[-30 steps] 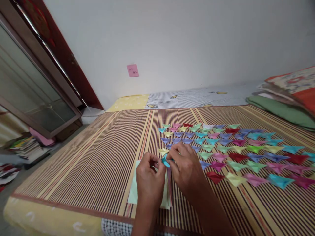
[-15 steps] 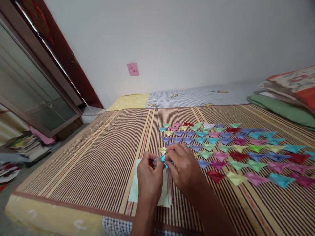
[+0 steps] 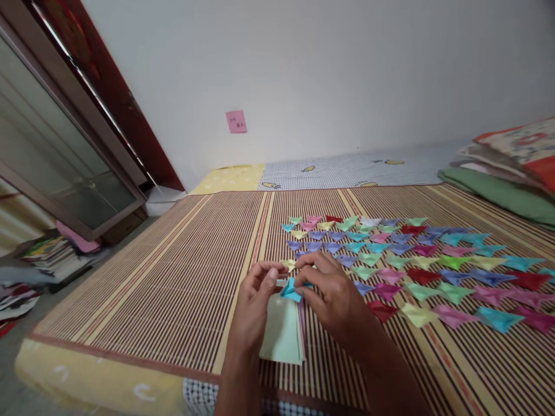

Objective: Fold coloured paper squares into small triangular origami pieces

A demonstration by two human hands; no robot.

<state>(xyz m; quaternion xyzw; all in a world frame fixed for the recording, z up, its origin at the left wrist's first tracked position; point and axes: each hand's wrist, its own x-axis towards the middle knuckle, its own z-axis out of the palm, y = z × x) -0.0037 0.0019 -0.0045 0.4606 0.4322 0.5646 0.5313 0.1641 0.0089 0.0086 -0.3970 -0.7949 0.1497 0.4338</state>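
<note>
A small bright blue folded paper piece [image 3: 290, 290] is pinched between the thumb and fingers of my right hand [image 3: 332, 292]. Just left of it, my left hand [image 3: 255, 297] has its thumb and forefinger parted, with the fingertips close to the paper; whether a lower fingertip touches it I cannot tell. Beneath both hands lies a stack of pale green square paper sheets [image 3: 281, 335], partly covered by my left hand. A pale yellow folded paper piece [image 3: 289, 265] shows on the mat just beyond my fingertips.
Rows of small folded paper pieces [image 3: 424, 250] in many colours spread over the striped mat [image 3: 182, 277] to the right. Folded cloths and cushions [image 3: 498, 188] are piled at the far right. A pink note [image 3: 236, 122] is on the wall. Books [image 3: 50, 254] are stacked at the left.
My left thumb and forefinger have moved apart and left of the blue paper, which both hands pinched before. More of the blue piece shows now, held by my right hand.
</note>
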